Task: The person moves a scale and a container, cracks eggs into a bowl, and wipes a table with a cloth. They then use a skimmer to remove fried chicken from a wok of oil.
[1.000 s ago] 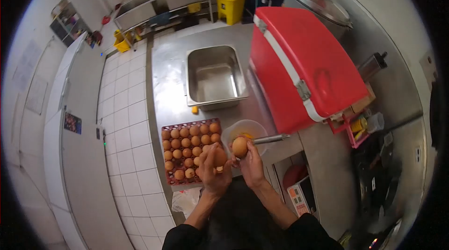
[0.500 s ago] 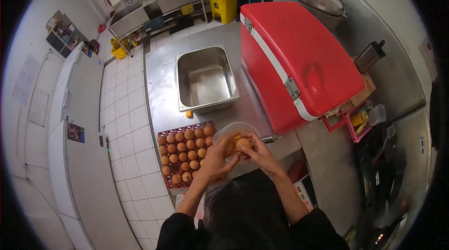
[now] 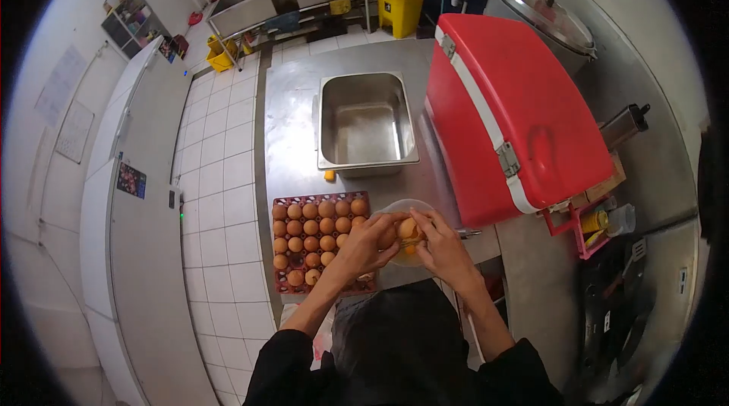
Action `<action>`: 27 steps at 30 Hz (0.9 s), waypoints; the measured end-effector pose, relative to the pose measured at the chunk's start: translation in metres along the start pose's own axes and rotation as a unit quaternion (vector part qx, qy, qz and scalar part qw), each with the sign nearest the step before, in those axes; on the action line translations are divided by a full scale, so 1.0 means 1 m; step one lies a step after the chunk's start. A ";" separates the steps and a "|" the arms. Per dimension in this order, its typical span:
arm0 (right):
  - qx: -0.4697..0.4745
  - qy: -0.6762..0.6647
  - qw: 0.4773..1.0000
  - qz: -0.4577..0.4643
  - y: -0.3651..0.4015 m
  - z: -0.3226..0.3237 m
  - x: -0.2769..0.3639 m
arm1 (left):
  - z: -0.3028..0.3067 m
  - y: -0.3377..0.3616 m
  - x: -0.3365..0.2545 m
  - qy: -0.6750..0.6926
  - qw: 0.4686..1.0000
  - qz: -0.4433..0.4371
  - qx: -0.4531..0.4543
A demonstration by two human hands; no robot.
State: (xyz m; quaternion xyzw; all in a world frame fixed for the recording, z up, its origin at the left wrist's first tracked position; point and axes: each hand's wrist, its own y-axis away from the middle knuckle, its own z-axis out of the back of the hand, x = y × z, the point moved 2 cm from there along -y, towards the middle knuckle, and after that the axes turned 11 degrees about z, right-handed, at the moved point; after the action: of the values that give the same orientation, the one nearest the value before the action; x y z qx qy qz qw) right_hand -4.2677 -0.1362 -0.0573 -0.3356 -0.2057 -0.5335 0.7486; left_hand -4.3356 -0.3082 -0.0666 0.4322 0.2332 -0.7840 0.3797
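Both hands meet above a translucent bowl [image 3: 404, 204] at the table's near edge. My left hand [image 3: 366, 248] is closed around a brown eggshell half [image 3: 386, 238]. Fingers of my right hand [image 3: 446, 245] grip the other part of the cracked egg [image 3: 410, 229], its pale inside showing. Orange-yellow yolk [image 3: 411, 249] shows below the shells, over or in the bowl. To the left lies a dark red egg tray [image 3: 278, 281] filled with brown eggs [image 3: 310, 227], with a gap in its lower left part. My hands hide part of the bowl.
A deep steel pan [image 3: 325, 149] stands behind the tray, a small yellow object [image 3: 329, 176] at its front corner. A large red cooler box [image 3: 516, 118] fills the table's right side. A metal handle [image 3: 469, 233] sticks out right of the bowl. Further right is a pink basket [image 3: 588, 243].
The view has shifted, so the scene appears further right. The shell parts have come further apart between my hands, and yolk now shows beneath them.
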 end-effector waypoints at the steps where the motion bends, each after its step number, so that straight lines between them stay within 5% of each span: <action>1: 0.005 0.048 0.999 0.012 -0.001 0.000 0.005 | 0.001 0.001 0.000 0.000 1.000 -0.012 -0.006; 4: 0.009 0.108 0.993 0.038 -0.010 0.004 0.021 | 0.010 0.006 -0.001 0.032 0.999 -0.030 -0.013; 6: 0.032 0.122 0.991 0.051 -0.014 0.001 0.027 | 0.010 0.015 0.005 0.045 0.998 0.046 -0.015; 8: 0.058 0.131 0.987 0.071 -0.021 -0.004 0.036 | 0.011 0.024 0.019 0.088 0.995 -0.027 -0.047; 11: 0.089 0.095 0.990 0.054 -0.029 -0.022 0.049 | 0.012 0.045 0.038 0.094 0.992 0.004 -0.086; 20: 0.272 -0.213 0.931 0.113 -0.070 -0.229 0.086 | 0.055 0.215 0.144 0.096 0.909 0.199 -0.355; 22: 0.302 -0.097 0.934 0.165 -0.080 -0.270 0.091 | 0.059 0.241 0.177 0.035 0.877 0.287 -0.383; 27: 0.231 0.053 0.953 0.189 -0.093 -0.344 0.092 | 0.058 0.259 0.206 0.016 0.866 0.315 -0.388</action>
State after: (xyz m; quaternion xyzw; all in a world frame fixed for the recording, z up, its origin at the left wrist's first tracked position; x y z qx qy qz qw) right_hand -4.3407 -0.4642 -0.2072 -0.1579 -0.2163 -0.3366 0.9027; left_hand -4.2281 -0.5860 -0.2226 0.3124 0.3759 -0.4618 0.7402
